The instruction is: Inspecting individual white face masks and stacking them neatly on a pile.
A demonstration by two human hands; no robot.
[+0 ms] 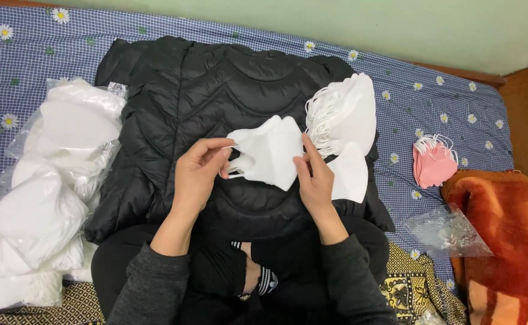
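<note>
Left hand: your left hand [199,171] pinches the ear-loop side of the mask [270,151], thumb and fingers closed on it.
Right hand: your right hand [314,177] grips the mask's other edge, thumb in front, fingers behind.
Mask place: you hold it up between both hands, above the black jacket [186,108] spread over your lap.
Mask look: white, folded flat, creased down the middle into a pointed, beak-like outline; thin white loops hang at the left end. It looks soft and light, easily bent.
Nearby: a white stack [345,114] of like masks fans out just beside your right hand, with one loose mask [351,174] under it. Bagged masks [53,192] lie well to your left, a small pink stack [433,162] and an empty clear bag [447,232] to your right.
Risk, loops: the loops could snag your left fingers and stretch or snap if you pull the ends apart.
Risk, grip: the pinch is light; it may slip onto the jacket.
Risk, stack: your right wrist sits close to the fanned stack, so a wide swing might topple it.
</note>
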